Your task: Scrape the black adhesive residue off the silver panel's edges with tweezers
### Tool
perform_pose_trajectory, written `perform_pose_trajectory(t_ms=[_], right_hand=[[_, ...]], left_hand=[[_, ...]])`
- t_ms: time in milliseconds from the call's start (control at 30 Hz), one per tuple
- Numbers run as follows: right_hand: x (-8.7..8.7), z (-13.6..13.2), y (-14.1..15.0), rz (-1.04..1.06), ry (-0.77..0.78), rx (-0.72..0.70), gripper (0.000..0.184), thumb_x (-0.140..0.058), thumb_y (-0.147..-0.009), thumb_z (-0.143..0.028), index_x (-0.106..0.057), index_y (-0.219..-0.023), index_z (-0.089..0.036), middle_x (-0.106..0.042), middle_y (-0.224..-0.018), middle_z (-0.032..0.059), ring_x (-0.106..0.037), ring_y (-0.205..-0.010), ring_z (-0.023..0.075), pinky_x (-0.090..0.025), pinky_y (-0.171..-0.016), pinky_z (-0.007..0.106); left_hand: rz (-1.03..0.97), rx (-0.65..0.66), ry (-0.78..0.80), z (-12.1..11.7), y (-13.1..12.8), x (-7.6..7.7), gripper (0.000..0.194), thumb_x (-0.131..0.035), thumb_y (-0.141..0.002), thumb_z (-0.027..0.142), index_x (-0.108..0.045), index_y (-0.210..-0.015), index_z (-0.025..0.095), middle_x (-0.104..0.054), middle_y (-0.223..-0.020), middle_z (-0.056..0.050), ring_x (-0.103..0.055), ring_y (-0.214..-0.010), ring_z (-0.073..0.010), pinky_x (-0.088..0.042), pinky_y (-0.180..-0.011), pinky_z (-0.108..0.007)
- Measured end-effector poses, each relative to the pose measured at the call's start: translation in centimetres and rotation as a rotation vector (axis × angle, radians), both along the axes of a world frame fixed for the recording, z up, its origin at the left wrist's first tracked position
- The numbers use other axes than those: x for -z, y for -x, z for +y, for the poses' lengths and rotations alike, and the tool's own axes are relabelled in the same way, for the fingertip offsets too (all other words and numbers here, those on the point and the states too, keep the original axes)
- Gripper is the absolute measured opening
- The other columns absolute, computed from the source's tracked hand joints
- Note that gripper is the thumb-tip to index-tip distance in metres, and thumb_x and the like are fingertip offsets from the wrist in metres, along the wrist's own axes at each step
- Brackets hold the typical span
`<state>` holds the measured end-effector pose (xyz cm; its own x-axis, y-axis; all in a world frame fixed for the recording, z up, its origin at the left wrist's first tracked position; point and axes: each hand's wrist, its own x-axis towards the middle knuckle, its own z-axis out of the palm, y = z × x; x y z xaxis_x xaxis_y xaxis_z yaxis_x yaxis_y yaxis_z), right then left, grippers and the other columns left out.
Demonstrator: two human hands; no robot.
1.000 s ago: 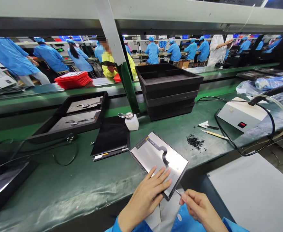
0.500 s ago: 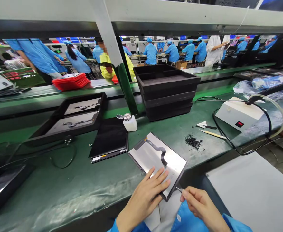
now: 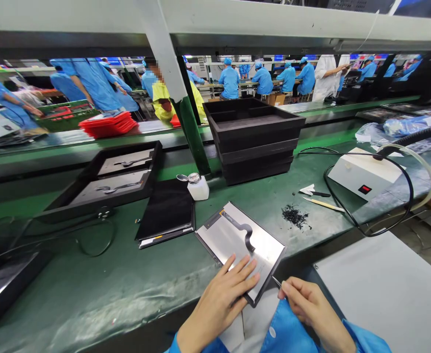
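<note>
A display panel (image 3: 233, 235) lies silver side up, its near corner jutting past the bench edge. On it a dark ribbon cable (image 3: 247, 235) curls in an S. My left hand (image 3: 230, 289) rests over the near part, fingers spread on top and the thumb at the lower edge, holding the panel. With thumb and forefinger, my right hand (image 3: 303, 299) pinches a thin pointed metal tool (image 3: 276, 281); most of it is hidden by the fingers. The tool's tip is close to the panel's right edge; whether they touch I cannot tell.
Left of the panel are dark stacked panels (image 3: 169, 208), a white pump bottle (image 3: 198, 188) and a tray with panels (image 3: 151, 169). Behind rise stacked black trays (image 3: 255, 142). To the right lie black scraps (image 3: 294, 216), a yellow-handled tool (image 3: 323, 204) and a white box (image 3: 366, 171) with cables.
My right hand and the metal tool have shifted slightly right and up along the panel's edge. My left hand and the panel stay put. Co-workers at the back left have moved.
</note>
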<state>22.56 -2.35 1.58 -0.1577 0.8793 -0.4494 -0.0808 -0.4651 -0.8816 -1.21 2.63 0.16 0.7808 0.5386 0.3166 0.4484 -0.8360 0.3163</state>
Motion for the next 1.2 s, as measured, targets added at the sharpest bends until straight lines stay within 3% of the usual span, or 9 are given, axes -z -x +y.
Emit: perform_pose_trajectory(t_ms=[433, 1200], right_hand=[[0.8, 0.3, -0.8, -0.011, -0.027, 0.022, 0.063, -0.062, -0.071, -0.080, -0.059, -0.073, -0.017, -0.021, -0.048, -0.0128, -0.011, -0.044, 0.0059, -0.007, -0.042, 0.025], [-0.6, 1.8, -2.3, -0.032, -0.060, 0.101, 0.064, -0.065, -0.068, -0.080, -0.060, -0.072, -0.017, -0.021, -0.049, -0.0130, -0.010, -0.044, 0.0055, -0.008, -0.043, 0.023]], left_hand=[[0.005, 0.006, -0.010, 0.0, 0.1, 0.4, 0.062, -0.045, -0.088, 0.000, -0.040, -0.146, 0.021, -0.042, -0.153, -0.007, -0.032, -0.145, -0.0228, -0.027, -0.118, -0.054], [0.000, 0.012, -0.071, 0.1, 0.1, 0.2, 0.059, -0.043, -0.089, 0.000, -0.042, -0.145, 0.019, -0.046, -0.150, -0.008, -0.033, -0.144, -0.0227, -0.027, -0.118, -0.051]])
